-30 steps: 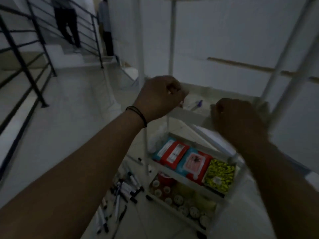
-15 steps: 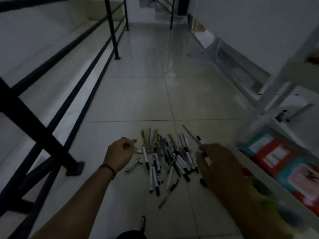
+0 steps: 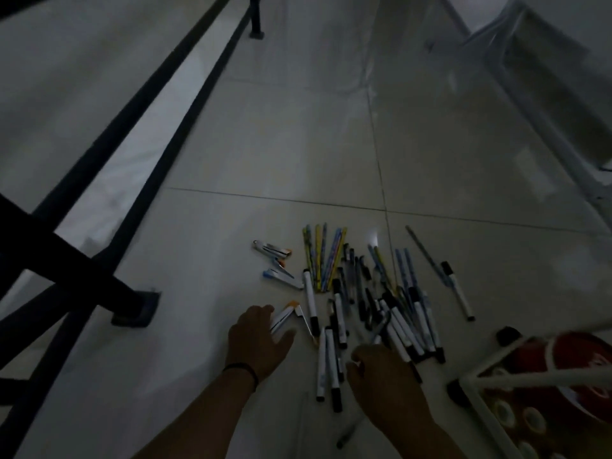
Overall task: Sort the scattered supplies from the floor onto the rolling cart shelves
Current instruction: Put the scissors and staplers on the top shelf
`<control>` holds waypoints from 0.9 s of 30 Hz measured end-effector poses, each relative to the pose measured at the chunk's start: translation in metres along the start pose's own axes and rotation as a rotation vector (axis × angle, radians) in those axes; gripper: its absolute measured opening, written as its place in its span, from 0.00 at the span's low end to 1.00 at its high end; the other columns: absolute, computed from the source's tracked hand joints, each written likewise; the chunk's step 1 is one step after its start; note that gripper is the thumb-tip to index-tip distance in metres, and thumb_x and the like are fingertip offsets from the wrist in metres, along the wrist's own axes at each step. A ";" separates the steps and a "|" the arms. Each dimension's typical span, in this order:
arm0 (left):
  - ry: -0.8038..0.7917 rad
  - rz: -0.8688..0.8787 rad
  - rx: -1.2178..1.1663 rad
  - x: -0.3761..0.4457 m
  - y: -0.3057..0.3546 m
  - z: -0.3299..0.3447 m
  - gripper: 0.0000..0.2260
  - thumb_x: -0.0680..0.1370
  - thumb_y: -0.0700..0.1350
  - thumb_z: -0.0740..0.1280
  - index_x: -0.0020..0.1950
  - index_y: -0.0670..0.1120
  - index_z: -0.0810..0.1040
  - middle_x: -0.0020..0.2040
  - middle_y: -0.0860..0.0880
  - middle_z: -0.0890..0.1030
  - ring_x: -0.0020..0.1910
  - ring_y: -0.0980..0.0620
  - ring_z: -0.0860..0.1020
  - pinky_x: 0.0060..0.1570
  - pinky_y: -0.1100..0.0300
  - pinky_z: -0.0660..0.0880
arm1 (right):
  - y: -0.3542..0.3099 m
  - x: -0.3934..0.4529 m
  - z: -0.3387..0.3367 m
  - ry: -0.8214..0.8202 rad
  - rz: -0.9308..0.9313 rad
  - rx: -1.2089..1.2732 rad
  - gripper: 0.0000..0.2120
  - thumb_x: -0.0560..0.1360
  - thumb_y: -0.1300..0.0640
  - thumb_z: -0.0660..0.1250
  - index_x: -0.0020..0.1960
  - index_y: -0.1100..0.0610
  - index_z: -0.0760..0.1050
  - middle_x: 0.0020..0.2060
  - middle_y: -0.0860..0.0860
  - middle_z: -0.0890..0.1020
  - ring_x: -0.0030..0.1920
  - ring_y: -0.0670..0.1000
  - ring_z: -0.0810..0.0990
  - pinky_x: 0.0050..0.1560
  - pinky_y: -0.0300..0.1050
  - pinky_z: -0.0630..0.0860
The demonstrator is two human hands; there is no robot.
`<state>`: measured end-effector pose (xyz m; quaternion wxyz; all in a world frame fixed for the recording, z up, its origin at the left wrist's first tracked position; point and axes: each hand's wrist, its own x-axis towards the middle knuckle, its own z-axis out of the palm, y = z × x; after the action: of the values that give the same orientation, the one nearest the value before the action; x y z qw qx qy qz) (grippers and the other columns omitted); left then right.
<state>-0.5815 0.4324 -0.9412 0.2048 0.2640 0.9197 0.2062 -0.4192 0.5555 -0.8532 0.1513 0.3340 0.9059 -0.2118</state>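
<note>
A heap of black-capped white markers [image 3: 337,326] and dark pens [image 3: 397,313] lies on the tiled floor. Several coloured pencils [image 3: 323,256] fan out behind it, and small white staplers [image 3: 276,251] lie to their left. My left hand [image 3: 258,339] reaches down to the heap's left edge, and a white orange-tipped stapler [image 3: 283,319] lies between its fingers and thumb. My right hand [image 3: 384,372] hovers over the near end of the markers with its fingers curled down. The dim light hides whether it holds one.
The white rolling cart [image 3: 496,379] stands at the bottom right, its lowest shelf carrying a red item [image 3: 583,356] and tape rolls [image 3: 530,419]. A black railing [image 3: 159,104] with a post base [image 3: 135,309] runs along the left. A lone marker [image 3: 458,289] lies to the right.
My view dropped from the cart's top shelf to the floor. Both hands came down from the shelf to the marker heap, and the left now touches a stapler.
</note>
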 end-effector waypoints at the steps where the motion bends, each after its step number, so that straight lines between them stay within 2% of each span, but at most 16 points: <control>1: 0.037 0.015 0.014 0.004 0.003 0.009 0.41 0.65 0.72 0.52 0.67 0.46 0.72 0.61 0.46 0.75 0.60 0.46 0.74 0.58 0.53 0.69 | 0.001 0.007 0.007 0.007 -0.003 0.007 0.08 0.80 0.49 0.55 0.46 0.47 0.71 0.42 0.48 0.74 0.38 0.44 0.70 0.45 0.37 0.71; 3: 0.088 0.011 0.034 0.013 0.012 0.023 0.40 0.65 0.73 0.55 0.65 0.46 0.73 0.60 0.46 0.75 0.59 0.45 0.74 0.56 0.52 0.69 | 0.003 0.016 0.018 -0.001 0.010 -0.007 0.13 0.80 0.50 0.54 0.38 0.48 0.65 0.36 0.47 0.69 0.32 0.43 0.64 0.35 0.35 0.65; 4: 0.082 -0.011 0.059 0.018 0.016 0.029 0.38 0.66 0.72 0.58 0.65 0.47 0.72 0.60 0.47 0.75 0.59 0.45 0.73 0.57 0.53 0.68 | 0.005 0.021 0.027 0.001 0.000 -0.011 0.13 0.80 0.50 0.54 0.37 0.49 0.65 0.36 0.47 0.71 0.33 0.43 0.65 0.34 0.35 0.64; 6: 0.047 -0.050 0.128 0.025 0.022 0.037 0.34 0.67 0.71 0.62 0.64 0.50 0.70 0.61 0.49 0.72 0.60 0.47 0.71 0.57 0.54 0.67 | 0.007 0.033 0.038 0.023 0.003 0.019 0.11 0.80 0.50 0.55 0.43 0.50 0.72 0.42 0.48 0.76 0.37 0.45 0.68 0.40 0.37 0.68; 7: 0.029 -0.067 0.143 0.028 0.024 0.038 0.32 0.68 0.70 0.63 0.63 0.51 0.70 0.60 0.50 0.72 0.60 0.48 0.70 0.57 0.54 0.67 | 0.005 0.037 0.038 0.043 0.013 0.017 0.10 0.80 0.49 0.56 0.42 0.49 0.71 0.41 0.47 0.75 0.36 0.45 0.68 0.42 0.38 0.70; 9: 0.026 -0.076 0.108 0.033 0.021 0.039 0.25 0.70 0.64 0.66 0.60 0.51 0.71 0.57 0.50 0.73 0.58 0.49 0.72 0.55 0.56 0.67 | 0.003 0.048 0.044 0.141 -0.040 0.018 0.18 0.77 0.52 0.63 0.31 0.44 0.60 0.29 0.43 0.64 0.29 0.41 0.64 0.42 0.44 0.73; 11: 0.076 -0.037 0.064 0.034 0.010 0.034 0.14 0.71 0.55 0.67 0.51 0.48 0.75 0.51 0.48 0.76 0.51 0.48 0.75 0.47 0.58 0.68 | 0.000 0.063 0.048 0.206 -0.079 0.054 0.30 0.72 0.57 0.70 0.30 0.42 0.50 0.26 0.41 0.55 0.26 0.41 0.65 0.38 0.47 0.75; 14: 0.217 0.034 -0.030 0.034 -0.021 0.029 0.08 0.66 0.50 0.68 0.38 0.46 0.75 0.37 0.47 0.76 0.35 0.46 0.77 0.34 0.59 0.68 | -0.008 0.083 0.048 0.242 -0.172 0.024 0.29 0.69 0.60 0.72 0.27 0.45 0.52 0.23 0.40 0.58 0.23 0.38 0.56 0.26 0.29 0.58; 15: 0.257 0.068 -0.067 0.031 -0.030 0.028 0.09 0.66 0.51 0.66 0.38 0.46 0.75 0.36 0.47 0.76 0.33 0.47 0.76 0.33 0.59 0.69 | -0.015 0.091 0.044 0.218 -0.180 0.028 0.26 0.72 0.59 0.68 0.28 0.46 0.53 0.25 0.40 0.60 0.24 0.39 0.56 0.25 0.28 0.53; 17: 0.338 0.168 -0.115 0.023 -0.043 0.032 0.11 0.68 0.51 0.62 0.41 0.44 0.77 0.36 0.47 0.77 0.35 0.50 0.74 0.35 0.59 0.72 | -0.023 0.107 0.048 0.177 -0.222 0.039 0.17 0.79 0.57 0.59 0.31 0.51 0.63 0.34 0.47 0.71 0.33 0.44 0.70 0.32 0.34 0.60; 18: 0.377 0.204 -0.137 0.020 -0.046 0.034 0.11 0.69 0.50 0.62 0.42 0.43 0.77 0.37 0.46 0.77 0.37 0.51 0.73 0.38 0.60 0.70 | -0.031 0.116 0.047 0.148 -0.226 0.057 0.12 0.78 0.57 0.60 0.36 0.54 0.70 0.40 0.51 0.76 0.41 0.48 0.75 0.37 0.36 0.64; 19: 0.405 0.223 -0.161 0.019 -0.048 0.035 0.11 0.70 0.50 0.62 0.42 0.43 0.77 0.37 0.46 0.77 0.38 0.52 0.71 0.39 0.62 0.68 | -0.035 0.128 0.048 0.199 -0.240 0.059 0.05 0.76 0.58 0.64 0.41 0.55 0.76 0.45 0.53 0.79 0.46 0.50 0.79 0.42 0.37 0.69; 20: 0.422 0.231 -0.175 0.020 -0.050 0.037 0.11 0.71 0.50 0.62 0.43 0.43 0.77 0.37 0.46 0.77 0.39 0.53 0.70 0.39 0.62 0.67 | -0.040 0.138 0.050 0.211 -0.241 0.079 0.05 0.74 0.59 0.67 0.49 0.57 0.79 0.50 0.56 0.80 0.51 0.52 0.80 0.48 0.39 0.74; 22: 0.428 0.238 -0.188 0.023 -0.052 0.040 0.11 0.71 0.50 0.62 0.43 0.44 0.77 0.37 0.46 0.76 0.38 0.54 0.69 0.39 0.62 0.66 | -0.053 0.157 0.050 0.183 -0.273 0.060 0.15 0.77 0.59 0.62 0.63 0.59 0.74 0.60 0.58 0.75 0.60 0.55 0.75 0.61 0.44 0.70; 25: 0.407 0.226 -0.205 0.024 -0.053 0.043 0.11 0.72 0.51 0.61 0.43 0.44 0.76 0.38 0.47 0.76 0.38 0.54 0.69 0.40 0.64 0.64 | -0.067 0.180 0.046 0.182 -0.208 -0.015 0.15 0.78 0.60 0.58 0.64 0.60 0.70 0.59 0.57 0.74 0.57 0.56 0.72 0.55 0.45 0.69; 27: 0.385 0.206 -0.210 0.023 -0.054 0.044 0.12 0.72 0.51 0.61 0.43 0.44 0.77 0.38 0.47 0.76 0.38 0.52 0.71 0.40 0.65 0.64 | -0.074 0.185 0.049 0.247 -0.178 -0.114 0.11 0.75 0.60 0.62 0.56 0.60 0.74 0.52 0.57 0.77 0.52 0.56 0.76 0.49 0.46 0.71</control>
<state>-0.6000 0.4156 -1.0107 0.0298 0.2895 0.8835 0.3671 -0.5975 0.5810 -0.9519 0.0381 0.2668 0.9542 -0.1301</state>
